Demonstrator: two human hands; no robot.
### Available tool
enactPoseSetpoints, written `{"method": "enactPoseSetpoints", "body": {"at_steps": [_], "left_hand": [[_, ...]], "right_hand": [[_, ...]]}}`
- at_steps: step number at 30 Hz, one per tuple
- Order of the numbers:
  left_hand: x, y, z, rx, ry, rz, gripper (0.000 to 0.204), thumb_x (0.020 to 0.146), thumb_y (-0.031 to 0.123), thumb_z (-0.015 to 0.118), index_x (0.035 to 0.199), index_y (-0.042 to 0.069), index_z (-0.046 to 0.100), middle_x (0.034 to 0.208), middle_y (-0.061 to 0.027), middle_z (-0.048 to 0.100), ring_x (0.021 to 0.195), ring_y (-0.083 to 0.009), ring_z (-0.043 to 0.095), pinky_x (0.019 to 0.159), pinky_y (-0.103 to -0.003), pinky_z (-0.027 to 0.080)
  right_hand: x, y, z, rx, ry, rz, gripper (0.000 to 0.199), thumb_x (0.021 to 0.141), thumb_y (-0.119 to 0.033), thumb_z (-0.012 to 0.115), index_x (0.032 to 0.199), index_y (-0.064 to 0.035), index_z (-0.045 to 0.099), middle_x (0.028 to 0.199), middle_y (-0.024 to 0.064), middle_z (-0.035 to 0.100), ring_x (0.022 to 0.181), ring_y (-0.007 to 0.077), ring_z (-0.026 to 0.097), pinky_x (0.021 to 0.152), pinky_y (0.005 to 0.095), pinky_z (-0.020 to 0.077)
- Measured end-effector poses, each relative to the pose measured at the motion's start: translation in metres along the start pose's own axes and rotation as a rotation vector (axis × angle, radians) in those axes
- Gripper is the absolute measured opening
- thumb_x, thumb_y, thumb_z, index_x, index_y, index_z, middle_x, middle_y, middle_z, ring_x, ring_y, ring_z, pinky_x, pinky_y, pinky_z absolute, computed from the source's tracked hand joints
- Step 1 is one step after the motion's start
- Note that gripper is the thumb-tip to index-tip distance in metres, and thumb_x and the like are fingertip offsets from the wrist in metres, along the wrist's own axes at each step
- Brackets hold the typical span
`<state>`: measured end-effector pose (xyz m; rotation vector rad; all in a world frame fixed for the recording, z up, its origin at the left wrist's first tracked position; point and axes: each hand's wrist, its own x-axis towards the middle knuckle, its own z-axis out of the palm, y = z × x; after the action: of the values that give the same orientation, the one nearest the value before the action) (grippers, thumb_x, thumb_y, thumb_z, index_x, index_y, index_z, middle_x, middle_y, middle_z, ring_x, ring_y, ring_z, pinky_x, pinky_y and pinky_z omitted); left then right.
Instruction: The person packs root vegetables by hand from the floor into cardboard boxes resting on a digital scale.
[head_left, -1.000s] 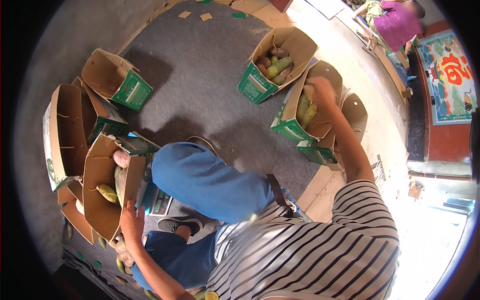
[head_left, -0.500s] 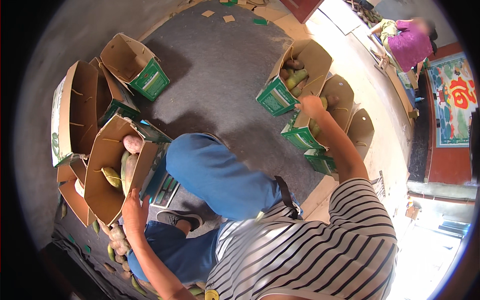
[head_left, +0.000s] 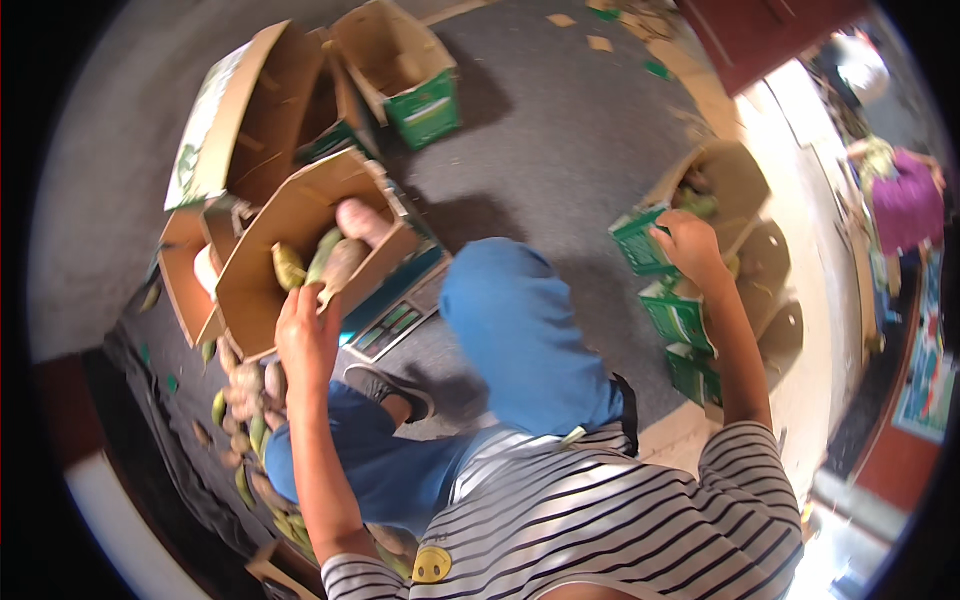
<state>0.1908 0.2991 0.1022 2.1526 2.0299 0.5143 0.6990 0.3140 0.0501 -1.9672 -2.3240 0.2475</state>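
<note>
My left hand (head_left: 308, 335) reaches over the near wall of an open cardboard box (head_left: 250, 290). Its fingers curl round the narrow end of a brownish sweet potato (head_left: 345, 265); the grip is partly blurred. A pink sweet potato (head_left: 363, 222) and yellow-green tubers (head_left: 290, 267) lie in the same box. My right hand (head_left: 688, 243) is closed on the upper edge of a green-fronted cardboard box (head_left: 640, 245) at the right, which holds several tubers (head_left: 700, 205). My right forearm partly covers the boxes behind it.
Open boxes (head_left: 425, 110) stand at the far left. Beneath the left box is a device with a dark display panel (head_left: 395, 325). Loose tubers (head_left: 245, 400) are heaped beside my left leg. More green boxes (head_left: 680, 315) line the right. A person in purple (head_left: 905, 200) sits far right.
The view has swung, shifting the scene rightward. My left hand has moved from the box's near edge to the brownish sweet potato. My right hand stays at the boxes on the right.
</note>
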Motion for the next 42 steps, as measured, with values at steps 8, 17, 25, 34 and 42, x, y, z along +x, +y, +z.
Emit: {"method": "enactPoseSetpoints", "body": {"at_steps": [8, 17, 25, 34, 42], "left_hand": [[0.014, -0.133, -0.053, 0.393, 0.129, -0.274, 0.051, 0.076, 0.026, 0.066, 0.117, 0.001, 0.048, 0.118, -0.0241, 0.049, 0.107, -0.0395, 0.05, 0.091, -0.043, 0.041], [-0.01, -0.289, -0.003, -0.376, -0.171, -0.676, 0.036, 0.083, 0.029, 0.064, 0.1, -0.003, 0.062, 0.082, -0.0086, 0.066, 0.072, -0.0151, 0.059, 0.066, -0.031, 0.048], [0.012, -0.273, -0.01, -0.343, -0.253, -0.564, 0.026, 0.082, 0.014, 0.057, 0.101, -0.004, 0.061, 0.087, -0.0117, 0.067, 0.077, -0.0173, 0.061, 0.07, -0.031, 0.047], [0.082, -0.087, -0.006, -0.297, -0.314, -0.226, 0.021, 0.08, 0.013, 0.057, 0.089, -0.006, 0.06, 0.073, -0.0113, 0.062, 0.068, -0.0177, 0.058, 0.061, -0.032, 0.045], [0.151, 0.116, 0.176, -0.533, -0.404, -0.129, 0.021, 0.082, 0.016, 0.053, 0.078, -0.001, 0.064, 0.062, -0.0091, 0.062, 0.056, -0.0163, 0.06, 0.051, -0.031, 0.047]], "right_hand": [[0.118, -0.173, -0.013, 0.455, -0.123, -0.464, 0.025, 0.088, -0.03, 0.052, 0.09, -0.0068, 0.062, 0.088, 0.0116, 0.063, 0.083, 0.0306, 0.06, 0.069, 0.0405, 0.0458], [0.213, -0.295, 0.03, 0.208, -0.452, -0.2, 0.049, 0.073, -0.044, 0.055, 0.094, -0.0015, 0.068, 0.095, 0.02, 0.065, 0.093, 0.0331, 0.062, 0.079, 0.042, 0.0488], [0.218, -0.277, 0.048, 0.262, -0.45, -0.107, 0.032, 0.071, -0.017, 0.052, 0.094, -0.0012, 0.068, 0.098, 0.0188, 0.065, 0.096, 0.0326, 0.062, 0.081, 0.0412, 0.0489], [0.225, -0.098, 0.038, 0.42, -0.283, -0.007, 0.026, 0.075, -0.03, 0.058, 0.081, -0.0063, 0.066, 0.078, 0.0154, 0.065, 0.071, 0.0293, 0.063, 0.066, 0.0405, 0.0484], [0.206, 0.107, -0.052, -0.075, -0.015, 0.337, 0.028, 0.079, -0.031, 0.056, 0.09, -0.0072, 0.066, 0.091, 0.0161, 0.065, 0.085, 0.0339, 0.062, 0.075, 0.0434, 0.0477]]}}
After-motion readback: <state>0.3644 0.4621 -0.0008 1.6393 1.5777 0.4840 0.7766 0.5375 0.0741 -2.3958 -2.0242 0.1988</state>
